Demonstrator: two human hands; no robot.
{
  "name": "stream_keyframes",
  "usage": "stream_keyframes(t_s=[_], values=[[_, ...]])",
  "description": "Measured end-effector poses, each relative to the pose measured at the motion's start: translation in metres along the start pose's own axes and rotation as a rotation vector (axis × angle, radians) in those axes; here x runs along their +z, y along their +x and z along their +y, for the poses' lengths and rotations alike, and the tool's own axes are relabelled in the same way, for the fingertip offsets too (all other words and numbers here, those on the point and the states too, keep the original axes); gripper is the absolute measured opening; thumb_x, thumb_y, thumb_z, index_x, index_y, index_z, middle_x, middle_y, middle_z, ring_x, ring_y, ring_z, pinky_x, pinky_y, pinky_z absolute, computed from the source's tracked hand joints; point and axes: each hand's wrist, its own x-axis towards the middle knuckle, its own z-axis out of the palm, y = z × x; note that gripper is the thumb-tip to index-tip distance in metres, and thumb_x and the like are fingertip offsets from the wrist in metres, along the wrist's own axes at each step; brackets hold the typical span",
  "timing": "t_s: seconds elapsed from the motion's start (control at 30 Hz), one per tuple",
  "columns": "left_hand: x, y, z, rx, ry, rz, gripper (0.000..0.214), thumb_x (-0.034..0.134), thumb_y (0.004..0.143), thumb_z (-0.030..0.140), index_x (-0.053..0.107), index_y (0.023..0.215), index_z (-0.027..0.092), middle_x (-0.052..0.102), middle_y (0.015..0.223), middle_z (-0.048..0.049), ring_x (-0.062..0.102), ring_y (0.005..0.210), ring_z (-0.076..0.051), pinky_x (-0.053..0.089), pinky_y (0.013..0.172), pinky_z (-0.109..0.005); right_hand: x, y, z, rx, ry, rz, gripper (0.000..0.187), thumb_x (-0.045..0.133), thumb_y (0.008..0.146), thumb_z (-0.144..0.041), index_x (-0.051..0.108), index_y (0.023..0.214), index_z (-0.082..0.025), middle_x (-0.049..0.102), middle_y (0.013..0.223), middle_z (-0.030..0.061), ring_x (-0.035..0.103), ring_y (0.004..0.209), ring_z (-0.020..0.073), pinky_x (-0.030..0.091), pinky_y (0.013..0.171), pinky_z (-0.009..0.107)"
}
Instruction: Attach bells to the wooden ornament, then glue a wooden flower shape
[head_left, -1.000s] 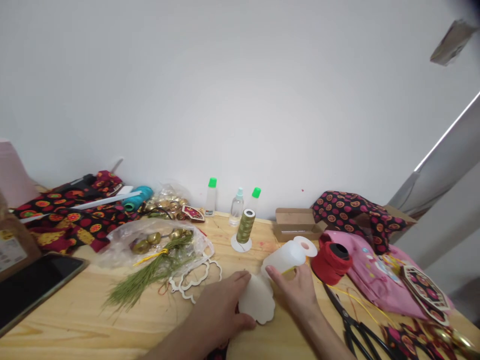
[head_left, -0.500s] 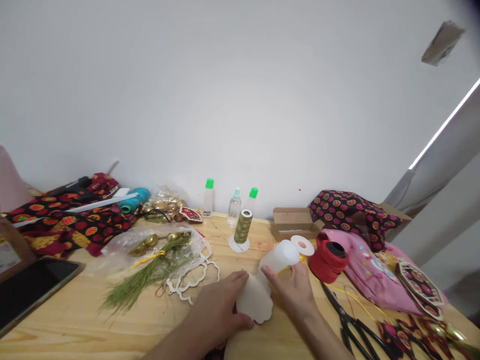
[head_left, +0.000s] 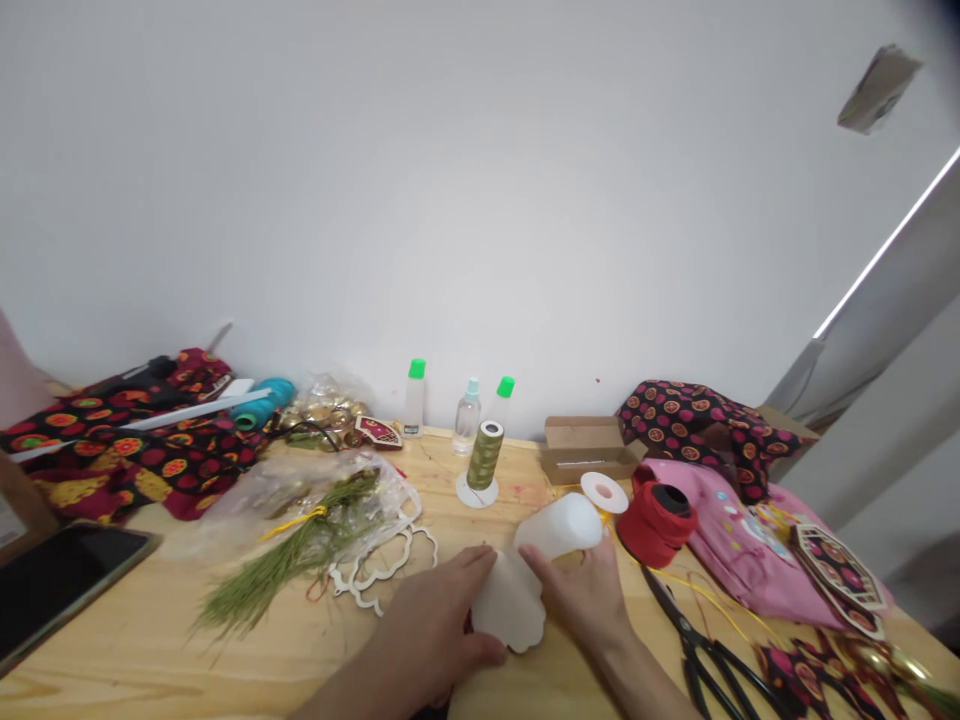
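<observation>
My left hand (head_left: pixel 442 620) grips a pale, scallop-edged flat piece (head_left: pixel 510 605) by its left side, thumb on top near the lower edge. Dark patterned fabric shows in part beneath that hand. In my right hand (head_left: pixel 589 595) is a white translucent bottle (head_left: pixel 559 525), tipped over with its base up and to the right. Its lower end points at the upper edge of the pale piece; whether nozzle and piece touch is hidden. White scalloped cut-out frames (head_left: pixel 386 570) lie left of my left hand.
Behind the hands stand an olive thread spool (head_left: pixel 486 457) and small bottles, one clear (head_left: pixel 466 420). To the right are red ribbon rolls (head_left: pixel 656 525), black scissors (head_left: pixel 701 645) and pink cloth (head_left: pixel 750 550). Green tassel strands (head_left: pixel 292 555) and a phone (head_left: pixel 71 585) lie left.
The white bottle has tilted lower, nearer to lying flat, and my right hand has turned with it. My left hand and the pale piece stay nearly in place.
</observation>
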Motion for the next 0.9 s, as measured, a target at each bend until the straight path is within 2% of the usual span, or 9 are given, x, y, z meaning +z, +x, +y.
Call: stream_keyframes(t_s=[0.17,0.43,0.53,0.73,0.9], values=[[-0.001,0.001,0.001,-0.013,0.003,-0.012,0.063,0.062,0.055,0.037,0.045,0.115,0.026,0.047,0.124,-0.0017,0.048,0.105,-0.023,0.039,0.085,-0.029,-0.001,0.002,0.001,0.007,0.002,-0.064,0.025,0.062,0.063,-0.035,0.059,0.077,-0.015,0.064,0.076,0.0070,0.058,0.073,0.0218,0.046,0.068,0.036],[-0.003,0.003,0.001,-0.046,0.026,-0.047,0.063,0.060,0.055,0.036,0.044,0.115,0.027,0.047,0.123,-0.0011,0.048,0.104,-0.022,0.037,0.084,-0.028,-0.004,0.005,-0.004,-0.030,-0.034,-0.078,0.026,0.061,0.062,-0.039,0.059,0.074,-0.016,0.063,0.076,0.0072,0.057,0.075,0.0219,0.045,0.066,0.033],[-0.002,0.005,-0.002,-0.038,0.017,-0.040,0.065,0.060,0.056,0.035,0.042,0.118,0.025,0.049,0.121,-0.0016,0.051,0.099,-0.021,0.037,0.082,-0.027,-0.004,0.005,-0.006,-0.055,-0.067,-0.054,0.028,0.062,0.061,-0.040,0.058,0.076,-0.016,0.061,0.075,0.0059,0.056,0.074,0.0209,0.045,0.065,0.032],[-0.003,0.007,-0.001,0.013,0.010,-0.051,0.058,0.057,0.059,0.030,0.043,0.115,0.028,0.057,0.107,0.0018,0.056,0.081,-0.016,0.040,0.068,-0.023,-0.010,0.007,-0.011,-0.090,-0.127,-0.025,0.032,0.063,0.059,-0.043,0.055,0.075,-0.016,0.057,0.075,0.0043,0.052,0.072,0.0194,0.042,0.066,0.031],[-0.005,0.008,0.002,-0.004,0.120,-0.082,0.056,0.052,0.062,0.030,0.042,0.116,0.022,0.055,0.112,-0.0015,0.056,0.085,-0.016,0.039,0.074,-0.024,-0.014,0.007,-0.014,-0.145,-0.087,0.001,0.033,0.065,0.057,-0.039,0.055,0.079,-0.017,0.054,0.077,0.0028,0.049,0.072,0.0176,0.041,0.066,0.029]])
